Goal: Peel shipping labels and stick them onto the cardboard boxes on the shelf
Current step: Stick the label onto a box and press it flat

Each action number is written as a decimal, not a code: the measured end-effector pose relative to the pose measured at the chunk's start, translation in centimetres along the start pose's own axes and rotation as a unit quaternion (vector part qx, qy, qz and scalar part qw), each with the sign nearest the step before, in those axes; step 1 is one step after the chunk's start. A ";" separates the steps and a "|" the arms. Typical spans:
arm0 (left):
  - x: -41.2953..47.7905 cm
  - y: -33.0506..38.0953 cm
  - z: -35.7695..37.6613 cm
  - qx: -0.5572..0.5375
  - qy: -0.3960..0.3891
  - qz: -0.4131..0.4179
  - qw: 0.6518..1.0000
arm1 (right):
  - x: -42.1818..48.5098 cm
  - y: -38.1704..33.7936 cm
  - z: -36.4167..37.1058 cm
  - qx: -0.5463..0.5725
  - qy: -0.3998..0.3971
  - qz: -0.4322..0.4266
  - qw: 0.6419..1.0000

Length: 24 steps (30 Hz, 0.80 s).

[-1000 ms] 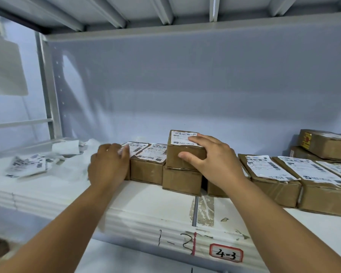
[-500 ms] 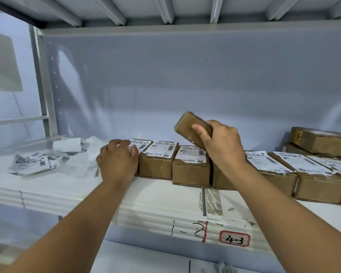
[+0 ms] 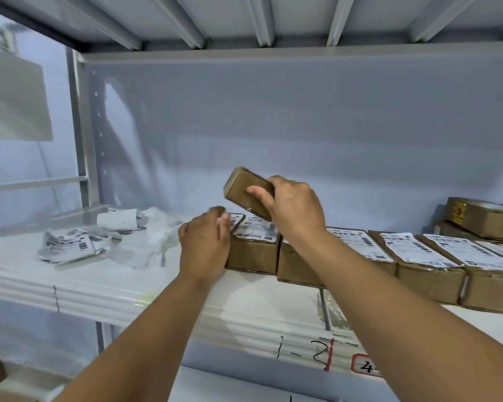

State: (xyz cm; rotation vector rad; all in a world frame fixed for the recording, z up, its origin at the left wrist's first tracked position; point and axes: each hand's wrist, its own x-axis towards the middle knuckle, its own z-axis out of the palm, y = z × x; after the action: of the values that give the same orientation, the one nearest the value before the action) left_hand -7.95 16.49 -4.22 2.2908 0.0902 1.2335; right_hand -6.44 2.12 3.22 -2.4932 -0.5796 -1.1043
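Left hand (image 3: 205, 242): fingertips motion-blurred, white scrap there unclear, grip cannot be told. It hides most of leftmost box (image 3: 236, 221).
Right hand (image 3: 295, 210) covers right end of raised box (image 3: 246, 188); far face out of sight.
Right wrist hides top of third box (image 3: 296, 265).
Red-bordered tag (image 3: 363, 365) on shelf (image 3: 128, 288) front edge: cut by forearm.
Stacked boxes (image 3: 482, 219) at right back corner: cropped by frame.
Label print too small to read.

White shelf (image 3: 99, 285): boxes (image 3: 251, 256) (labelled); paper scraps (image 3: 67, 245)
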 end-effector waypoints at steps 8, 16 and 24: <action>0.7 -1.2 -0.9 -0.136 0.035 -0.300 0.944 | 2.0 -4.5 2.2 -0.132 -0.085 -0.118 0.980; 0.9 -1.8 -1.1 -0.158 0.031 -0.336 0.928 | 1.2 -6.2 4.1 -0.131 -0.090 -0.134 0.978; 0.9 -1.4 -1.1 -0.196 0.081 -0.260 0.942 | 0.6 -6.2 4.6 -0.058 -0.139 -0.061 0.987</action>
State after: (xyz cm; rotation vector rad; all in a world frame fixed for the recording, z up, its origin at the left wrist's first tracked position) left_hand -8.05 18.39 -3.70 1.6722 0.4382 1.0410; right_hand -6.30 9.75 1.71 -2.7693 -0.7752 -0.8575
